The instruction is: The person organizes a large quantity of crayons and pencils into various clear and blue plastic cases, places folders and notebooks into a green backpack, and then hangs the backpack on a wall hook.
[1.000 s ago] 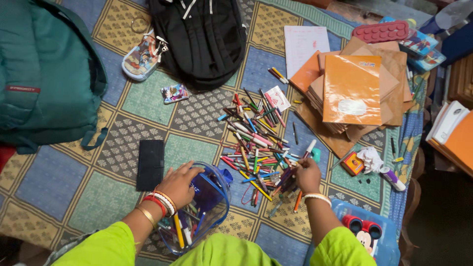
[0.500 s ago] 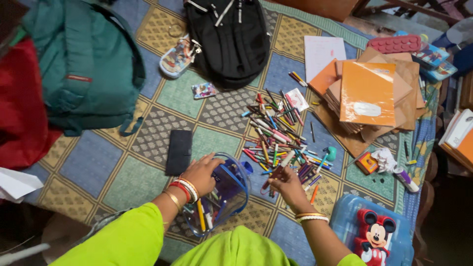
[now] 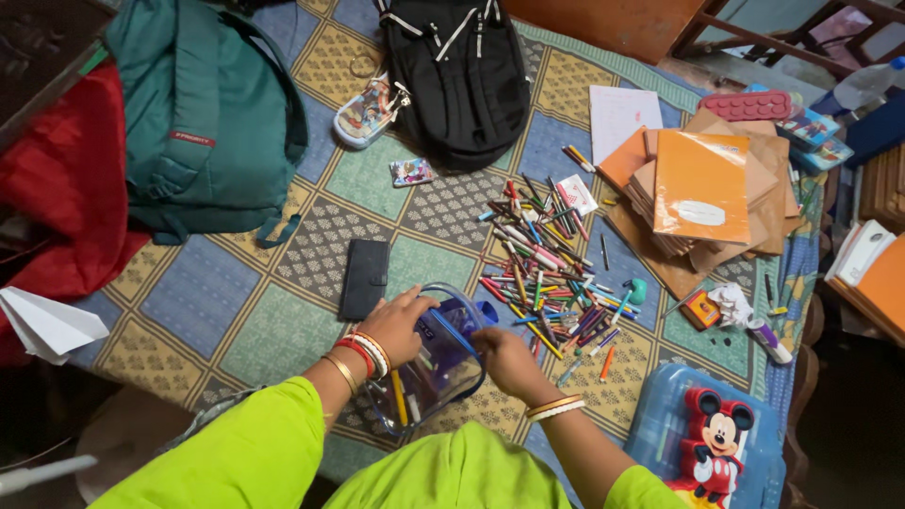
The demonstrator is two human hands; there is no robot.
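Note:
My left hand (image 3: 394,326) grips the rim of a clear pouch with blue trim (image 3: 436,369), which lies on the patchwork quilt (image 3: 203,306) with a few pens inside. At the pouch's mouth, my right hand (image 3: 504,362) has its fingers curled against the rim; what they hold is hidden. A scattered pile of coloured pens and pencils (image 3: 545,266) lies just beyond the right hand.
A flat black case (image 3: 365,278) lies beside the left hand. A green backpack (image 3: 207,113), a black backpack (image 3: 462,75) and a small printed pouch (image 3: 368,113) sit farther off. Orange and brown notebooks (image 3: 702,184) are stacked at right, a blue cartoon box (image 3: 712,438) near right.
My right hand picked up a few pens from the pile and moved left to the pouch's mouth. The left hand stayed on the pouch. The view shifted left.

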